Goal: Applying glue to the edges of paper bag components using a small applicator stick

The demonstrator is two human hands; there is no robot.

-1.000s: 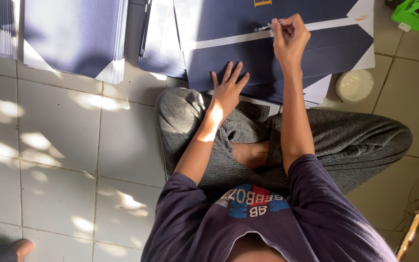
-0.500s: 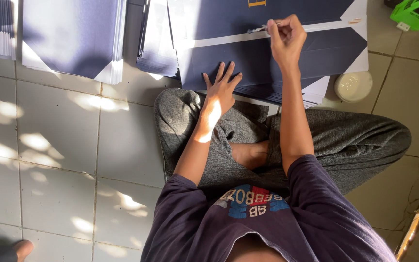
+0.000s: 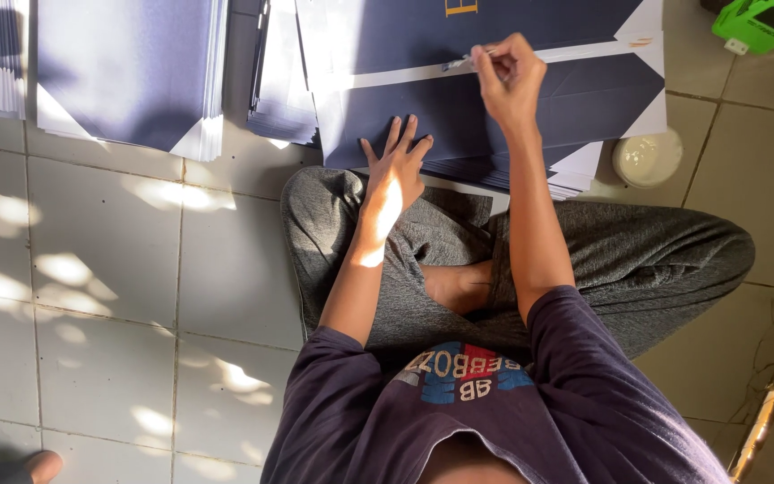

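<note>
Centrally, the left hand (image 3: 396, 175) lies flat, fingers spread, on the dark blue sheet (image 3: 441, 112); upper right, the right hand (image 3: 508, 76) pinches a thin brush (image 3: 460, 62).

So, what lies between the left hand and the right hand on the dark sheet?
In the head view, only bare dark blue sheet lies between the flat left hand and the right hand, which holds a thin brush.
</note>
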